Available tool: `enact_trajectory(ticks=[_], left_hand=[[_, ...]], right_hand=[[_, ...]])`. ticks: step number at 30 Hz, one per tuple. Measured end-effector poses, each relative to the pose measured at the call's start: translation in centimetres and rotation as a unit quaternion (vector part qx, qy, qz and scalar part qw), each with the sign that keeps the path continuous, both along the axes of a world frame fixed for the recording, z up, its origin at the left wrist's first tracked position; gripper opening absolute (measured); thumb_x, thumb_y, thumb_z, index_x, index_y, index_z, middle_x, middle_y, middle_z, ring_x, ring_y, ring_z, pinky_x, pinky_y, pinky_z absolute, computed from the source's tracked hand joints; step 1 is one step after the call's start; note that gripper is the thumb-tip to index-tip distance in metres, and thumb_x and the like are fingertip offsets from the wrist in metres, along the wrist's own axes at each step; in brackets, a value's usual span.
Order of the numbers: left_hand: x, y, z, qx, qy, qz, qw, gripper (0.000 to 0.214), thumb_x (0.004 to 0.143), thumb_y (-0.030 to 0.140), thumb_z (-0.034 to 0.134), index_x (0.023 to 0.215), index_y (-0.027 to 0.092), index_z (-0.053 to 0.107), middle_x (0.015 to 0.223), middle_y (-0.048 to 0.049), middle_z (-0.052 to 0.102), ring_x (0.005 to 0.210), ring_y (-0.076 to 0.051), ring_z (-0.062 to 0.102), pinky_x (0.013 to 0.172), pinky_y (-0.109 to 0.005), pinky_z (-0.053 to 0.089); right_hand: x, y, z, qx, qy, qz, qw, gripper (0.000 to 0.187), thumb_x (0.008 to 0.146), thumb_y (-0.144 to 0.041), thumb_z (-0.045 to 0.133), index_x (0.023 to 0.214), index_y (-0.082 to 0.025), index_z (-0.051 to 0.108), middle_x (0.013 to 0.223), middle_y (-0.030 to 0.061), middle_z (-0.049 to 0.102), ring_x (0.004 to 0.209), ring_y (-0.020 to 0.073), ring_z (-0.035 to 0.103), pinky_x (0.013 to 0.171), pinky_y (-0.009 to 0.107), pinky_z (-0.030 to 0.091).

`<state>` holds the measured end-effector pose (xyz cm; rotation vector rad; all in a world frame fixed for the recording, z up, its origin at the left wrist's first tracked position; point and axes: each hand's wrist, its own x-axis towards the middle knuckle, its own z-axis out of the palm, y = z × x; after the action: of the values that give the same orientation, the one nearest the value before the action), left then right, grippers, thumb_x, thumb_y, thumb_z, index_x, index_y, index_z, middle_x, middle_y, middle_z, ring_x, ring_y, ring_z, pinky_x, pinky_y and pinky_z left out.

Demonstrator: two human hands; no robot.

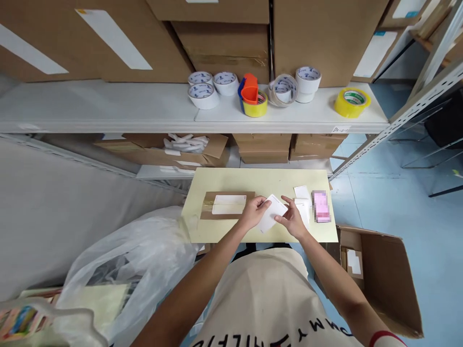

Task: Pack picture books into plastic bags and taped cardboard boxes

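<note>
My left hand (255, 211) is closed on the left edge of a small white paper sheet (272, 215), thumb on top. At the sheet's right side is my right hand (293, 219), its thumb on the lower edge and its index finger raised apart near the corner. Its other fingers are partly hidden. To the left on the pale yellow table (224, 178) lies a flat brown cardboard box (207, 208) with a white label (229, 205) on its taped top. More white paper slips (303, 205) lie beyond my right hand, beside a phone-like pink, pixelated object (321, 206).
Tape rolls (203, 96), an orange-and-blue tape dispenser (250, 91) and yellow tape (352, 102) stand on the shelf (144, 106) ahead. An open carton (392, 279) holding a small box is at lower right. Clear plastic bags (144, 260) bulge at left.
</note>
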<state>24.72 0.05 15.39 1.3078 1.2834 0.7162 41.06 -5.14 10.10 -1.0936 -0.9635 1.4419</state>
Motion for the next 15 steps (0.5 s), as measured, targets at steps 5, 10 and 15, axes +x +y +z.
enact_trajectory(ticks=[5,10,15], left_hand=[[-4.1,-1.2,1.1,-0.019,-0.056,0.0,0.998,0.038,0.07,0.055,0.068,0.076,0.017,0.064,0.073,-0.0025,0.069,0.067,-0.016,0.061,0.062,-0.027,0.047],[-8.5,-2.9,0.5,-0.048,-0.119,-0.017,0.992,0.036,0.064,0.047,0.077,0.079,0.016,0.066,0.078,-0.0042,0.072,0.073,-0.018,0.065,0.07,-0.029,0.05],[-10.7,-3.7,-1.0,-0.031,-0.175,0.054,0.983,0.035,0.066,0.048,0.076,0.076,0.016,0.065,0.074,-0.0033,0.071,0.071,-0.018,0.066,0.073,-0.031,0.053]], right_hand=[[-3.3,0.1,1.6,-0.036,0.002,-0.072,0.997,0.057,0.068,-0.037,0.079,0.116,-0.024,0.052,0.084,0.0007,0.072,0.076,0.018,0.067,0.069,0.032,0.055],[-5.3,0.2,2.7,-0.016,-0.036,-0.127,0.991,0.06,0.072,-0.035,0.073,0.125,-0.023,0.047,0.09,0.0041,0.071,0.083,0.0204,0.068,0.073,0.034,0.055],[-8.5,-0.6,3.4,0.064,-0.251,-0.248,0.933,0.066,0.078,-0.041,0.069,0.135,-0.021,0.042,0.121,0.015,0.061,0.109,0.0279,0.06,0.086,0.047,0.052]])
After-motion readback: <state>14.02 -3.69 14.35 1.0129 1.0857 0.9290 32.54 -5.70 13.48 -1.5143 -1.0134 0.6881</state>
